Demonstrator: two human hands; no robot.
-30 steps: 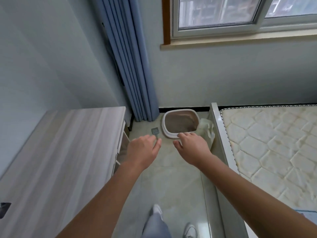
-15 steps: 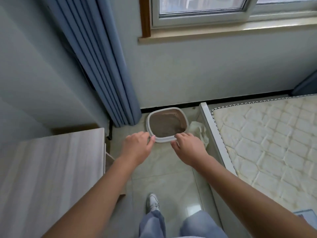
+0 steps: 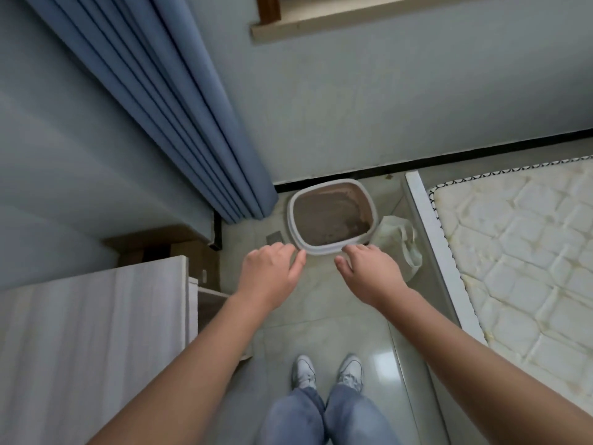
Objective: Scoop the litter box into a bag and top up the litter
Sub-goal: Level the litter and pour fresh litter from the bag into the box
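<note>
A white-rimmed litter box (image 3: 324, 250) holding brownish litter sits on the tiled floor against the wall. A white plastic bag (image 3: 399, 244) stands at its right side, next to the bed frame. A grey scoop (image 3: 273, 237) lies on the floor left of the box, partly hidden by my left hand. My left hand (image 3: 271, 274) and my right hand (image 3: 369, 274) are stretched out in front of me, above the floor near the box's front rim. Both hold nothing and their fingers are relaxed.
A blue curtain (image 3: 179, 101) hangs at the left of the box. A pale wooden desk (image 3: 90, 342) fills the lower left. A bed with a white quilted mattress (image 3: 519, 258) borders the right. My shoes (image 3: 327, 370) stand on the narrow tiled strip between them.
The view has come closer and tilted down; the litter box looks larger and nearer. Both hands stay outstretched and empty, now spread slightly wider before the front rim.
</note>
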